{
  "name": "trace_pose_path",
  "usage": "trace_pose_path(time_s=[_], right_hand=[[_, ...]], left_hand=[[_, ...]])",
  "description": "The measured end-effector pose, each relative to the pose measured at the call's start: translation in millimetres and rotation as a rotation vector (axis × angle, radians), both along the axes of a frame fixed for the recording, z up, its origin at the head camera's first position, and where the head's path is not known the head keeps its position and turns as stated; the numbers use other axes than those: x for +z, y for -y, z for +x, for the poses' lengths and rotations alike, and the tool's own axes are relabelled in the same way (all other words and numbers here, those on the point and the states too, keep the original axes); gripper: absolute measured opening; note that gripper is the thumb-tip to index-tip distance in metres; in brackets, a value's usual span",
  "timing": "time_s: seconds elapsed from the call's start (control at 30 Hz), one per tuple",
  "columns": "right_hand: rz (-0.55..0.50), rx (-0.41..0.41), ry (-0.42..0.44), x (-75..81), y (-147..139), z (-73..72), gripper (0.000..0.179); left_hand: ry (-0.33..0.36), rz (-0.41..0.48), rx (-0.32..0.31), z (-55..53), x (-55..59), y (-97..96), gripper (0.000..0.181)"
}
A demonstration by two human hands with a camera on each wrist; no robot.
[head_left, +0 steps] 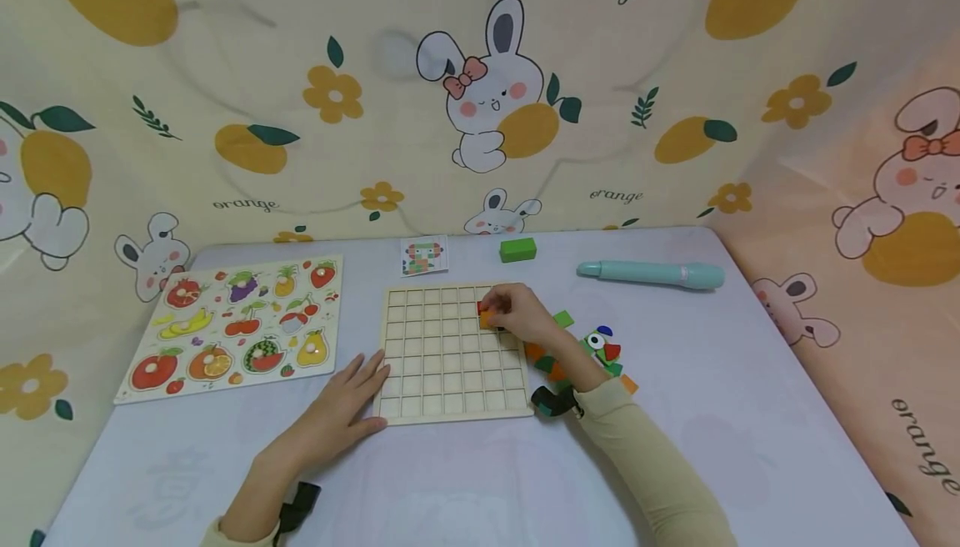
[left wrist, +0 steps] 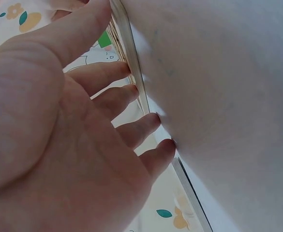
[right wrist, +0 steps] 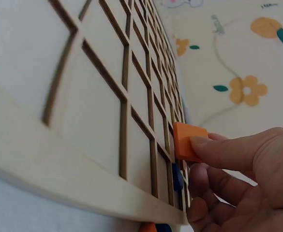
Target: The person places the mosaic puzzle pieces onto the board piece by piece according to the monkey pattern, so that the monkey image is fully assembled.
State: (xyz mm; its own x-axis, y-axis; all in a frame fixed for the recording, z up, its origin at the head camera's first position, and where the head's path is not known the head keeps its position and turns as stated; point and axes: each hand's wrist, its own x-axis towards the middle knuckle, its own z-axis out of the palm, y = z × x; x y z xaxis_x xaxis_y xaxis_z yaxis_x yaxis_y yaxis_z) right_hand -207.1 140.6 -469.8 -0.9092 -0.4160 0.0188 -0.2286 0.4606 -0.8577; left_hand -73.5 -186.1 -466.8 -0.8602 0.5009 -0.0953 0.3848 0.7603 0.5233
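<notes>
A wooden grid board with square cells lies at the middle of the table. My right hand is over its upper right part, pinching an orange square tile between thumb and fingers. The tile stands tilted against the grid in the right wrist view. A blue piece sits in the grid just below it, and a bit of red shows beside the tile in the head view. My left hand rests along the board's left edge, fingers spread, fingertips at the rim.
Loose coloured tiles, some with eye pictures, lie right of the board, partly under my right forearm. Behind the board are a small pattern card and a green block. A teal pen-like stick lies back right, a fruit puzzle board left.
</notes>
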Motion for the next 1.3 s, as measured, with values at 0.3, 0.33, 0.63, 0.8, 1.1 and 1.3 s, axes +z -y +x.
trace_pose_path(time_s=[0.3, 0.33, 0.63, 0.8, 1.1, 1.3], right_hand=[[0.081, -0.045, -0.026, -0.2, 3, 4.5, 0.008], [0.098, -0.046, -0.031, -0.3, 3, 5.0, 0.007], [0.167, -0.028, -0.068, -1.5, 0, 6.6, 0.008], [0.093, -0.022, -0.064, 0.5, -7, 8.3, 0.007], [0.101, -0.045, -0.076, 23.6, -65, 22.3, 0.013], [0.177, -0.104, -0.024, 24.9, -119, 43.3, 0.019]], left_hand=[[0.001, -0.001, -0.004, -0.4, 0.6, -0.2, 0.073], [-0.001, -0.001, -0.005, -0.2, 0.4, 0.0, 0.073], [-0.004, -0.001, -0.004, -0.3, -1.1, 1.0, 0.073], [-0.005, 0.006, -0.007, -0.1, 0.2, 0.3, 0.073], [0.0, 0.004, 0.004, 0.5, -0.9, 1.0, 0.074], [-0.018, 0.01, -0.002, -0.3, -1.1, 1.7, 0.073]])
